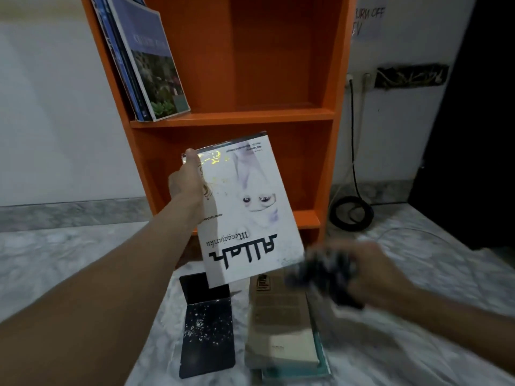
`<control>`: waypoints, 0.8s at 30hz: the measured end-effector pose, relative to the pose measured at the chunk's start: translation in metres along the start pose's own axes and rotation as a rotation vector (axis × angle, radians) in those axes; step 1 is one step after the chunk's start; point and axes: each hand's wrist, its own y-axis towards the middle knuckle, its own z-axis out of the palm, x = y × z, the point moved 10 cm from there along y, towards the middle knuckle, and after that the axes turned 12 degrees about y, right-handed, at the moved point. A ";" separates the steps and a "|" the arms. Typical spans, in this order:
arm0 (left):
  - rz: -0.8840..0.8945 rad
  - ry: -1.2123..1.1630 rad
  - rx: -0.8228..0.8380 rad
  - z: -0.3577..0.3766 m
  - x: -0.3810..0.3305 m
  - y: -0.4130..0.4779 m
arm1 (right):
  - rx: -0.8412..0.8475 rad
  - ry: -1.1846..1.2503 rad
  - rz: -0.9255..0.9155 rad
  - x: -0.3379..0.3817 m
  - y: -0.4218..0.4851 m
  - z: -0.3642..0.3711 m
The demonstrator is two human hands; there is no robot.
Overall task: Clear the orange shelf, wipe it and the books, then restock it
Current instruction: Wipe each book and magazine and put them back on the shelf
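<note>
Grey-veined marble floor [69,260] and pale walls surround a tall orange wooden shelf [278,65]. The left arm reaches straight forward, and the left hand [187,179] grips a white glossy paperback book [248,213] by its far left edge, thumb on the front cover and the fingers hidden behind it. The book hangs in the air in front of the shelf's lower compartment, to the right of that hand. Its long axis runs away from the person, tilted a little to the left, with the cover facing up and the print upside down: black title lettering at the near end, a pale veiled face in the middle. The right hand [370,277], blurred, curls round a dark patterned cloth [323,270] just beside the book's near right corner. Below both hands a black star-speckled book [207,338] lies on the floor beside a tan book [281,324]. Above the left hand, blue-covered books [150,65] lean against the upper compartment's left wall.
</note>
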 end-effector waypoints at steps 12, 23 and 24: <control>0.114 0.070 0.040 0.041 -0.017 -0.028 | -0.231 -0.490 -0.441 0.084 0.081 -0.007; 0.087 0.074 -0.032 0.025 0.002 -0.006 | -0.265 -0.102 -0.066 0.066 0.056 -0.057; 0.116 0.099 -0.010 0.031 -0.001 -0.009 | -0.366 -0.103 -0.152 0.089 0.068 -0.075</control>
